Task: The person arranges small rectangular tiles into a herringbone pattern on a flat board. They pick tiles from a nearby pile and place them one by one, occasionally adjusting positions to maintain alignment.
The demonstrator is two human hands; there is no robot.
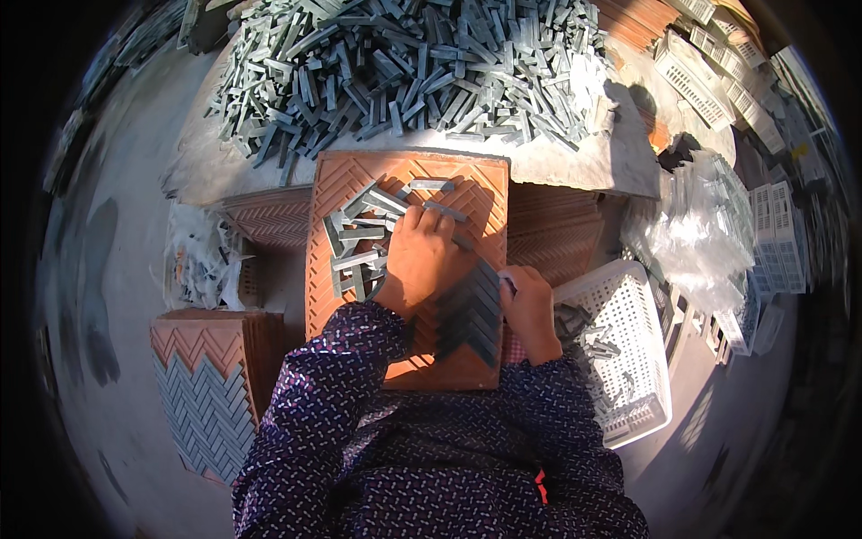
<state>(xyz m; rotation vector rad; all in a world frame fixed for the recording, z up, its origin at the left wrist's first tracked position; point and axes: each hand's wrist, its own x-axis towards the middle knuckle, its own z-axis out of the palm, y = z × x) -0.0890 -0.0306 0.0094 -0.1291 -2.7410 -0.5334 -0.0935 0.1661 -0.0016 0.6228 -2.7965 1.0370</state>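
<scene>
An orange-brown tray (323, 296) with a raised zigzag pattern lies before me. Loose grey strip tiles (359, 234) are heaped on its left and upper part. Dark strip tiles (467, 314) sit in a herringbone pattern at its lower right, partly in shadow. My left hand (420, 256) is over the tray's middle, back up, its fingers curled down at the loose tiles; the fingertips are hidden. My right hand (532, 310) is closed at the tray's right edge, beside the laid tiles. Something small and dark shows at its thumb, too small to name.
A big pile of grey strips (404, 72) covers the pale table (620, 162) beyond the tray. On the right is a white perforated basket (651, 359) with some strips; a clear plastic bundle (700, 216) is behind it. Stacked trays (206, 332) stand left, the top one partly filled.
</scene>
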